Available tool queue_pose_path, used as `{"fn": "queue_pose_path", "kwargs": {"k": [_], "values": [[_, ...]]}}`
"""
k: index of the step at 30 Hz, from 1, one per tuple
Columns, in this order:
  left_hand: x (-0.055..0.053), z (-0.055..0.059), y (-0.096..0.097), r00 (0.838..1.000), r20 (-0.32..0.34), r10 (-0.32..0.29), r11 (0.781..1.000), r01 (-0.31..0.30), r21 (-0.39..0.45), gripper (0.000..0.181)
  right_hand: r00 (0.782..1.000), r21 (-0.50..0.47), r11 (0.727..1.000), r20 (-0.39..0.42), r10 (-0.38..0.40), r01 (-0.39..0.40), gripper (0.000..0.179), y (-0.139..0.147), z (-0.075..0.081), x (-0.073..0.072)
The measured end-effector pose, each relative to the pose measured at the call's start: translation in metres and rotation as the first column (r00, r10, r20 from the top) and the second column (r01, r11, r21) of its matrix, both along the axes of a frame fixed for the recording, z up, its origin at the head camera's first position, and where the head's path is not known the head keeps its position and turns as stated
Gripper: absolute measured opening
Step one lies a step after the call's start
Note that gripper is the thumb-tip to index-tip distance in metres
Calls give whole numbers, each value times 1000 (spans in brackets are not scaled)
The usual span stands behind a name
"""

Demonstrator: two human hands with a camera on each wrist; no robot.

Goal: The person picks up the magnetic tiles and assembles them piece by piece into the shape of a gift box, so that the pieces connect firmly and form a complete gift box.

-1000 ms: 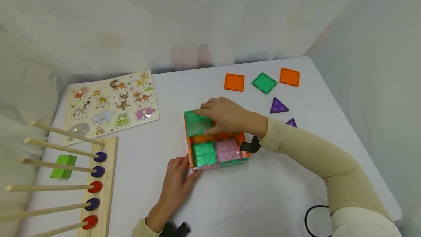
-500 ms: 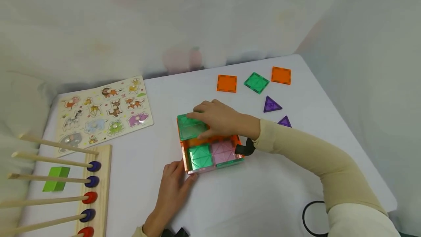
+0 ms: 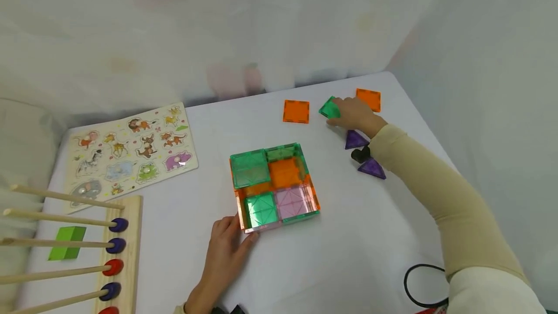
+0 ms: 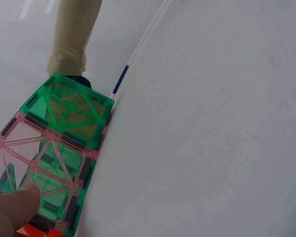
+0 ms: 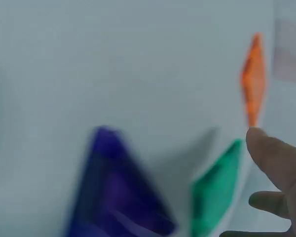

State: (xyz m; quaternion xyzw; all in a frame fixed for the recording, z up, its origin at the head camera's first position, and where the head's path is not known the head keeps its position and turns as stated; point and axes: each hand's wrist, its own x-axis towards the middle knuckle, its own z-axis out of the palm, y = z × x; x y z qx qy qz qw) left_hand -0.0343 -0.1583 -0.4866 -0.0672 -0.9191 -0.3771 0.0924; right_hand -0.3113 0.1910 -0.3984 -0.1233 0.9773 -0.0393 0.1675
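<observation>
A low box of translucent magnetic tiles (image 3: 291, 207) stands mid-table, with green, pink and orange tiles. A green square tile (image 3: 249, 168) covers its back left quarter; the rest of its top is uncovered. At the front left corner my left hand (image 3: 224, 251) holds the box, its thumb (image 4: 24, 197) against the pink front tile in the left wrist view. My right hand (image 3: 355, 114) reaches over a loose green square tile (image 3: 330, 108), fingers extended. In the right wrist view, thumb and fingers are spread beside that green tile (image 5: 214, 192), with no grip visible.
Orange square tiles (image 3: 296, 111) lie on both sides of the right hand. Two purple triangle tiles (image 3: 372, 168) lie under its wrist. To the left are an animal peg puzzle (image 3: 131, 154), a wooden peg stand (image 3: 126, 251) and a green block (image 3: 67, 242). A black cable (image 3: 410, 287) lies front right.
My right hand has left the green tile on the box's back left and moved right and away to the loose green tile. My left hand stays at the box corner.
</observation>
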Motion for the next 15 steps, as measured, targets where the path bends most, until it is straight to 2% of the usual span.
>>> {"fn": "queue_pose_path", "kwargs": {"k": [3, 8, 12, 15], "values": [[-1, 0, 1, 1000, -8, -5, 1000, 5, -2, 57, 999, 12, 999, -18, -48, 48, 76, 9, -18, -4], [-3, 0, 5, 1000, -9, -5, 1000, 5, -6, 56, 994, 5, 997, -82, -73, 74, 74, 19, -26, -11], [-6, 2, 9, 1000, -18, -17, 1000, 17, -6, 58, 995, -41, 996, -59, -78, 75, 78, 32, -21, -10], [-9, 3, 10, 998, -32, -44, 999, 44, -10, 59, 992, -80, 993, -83, -90, 84, 80, 38, -5, 2]]}}
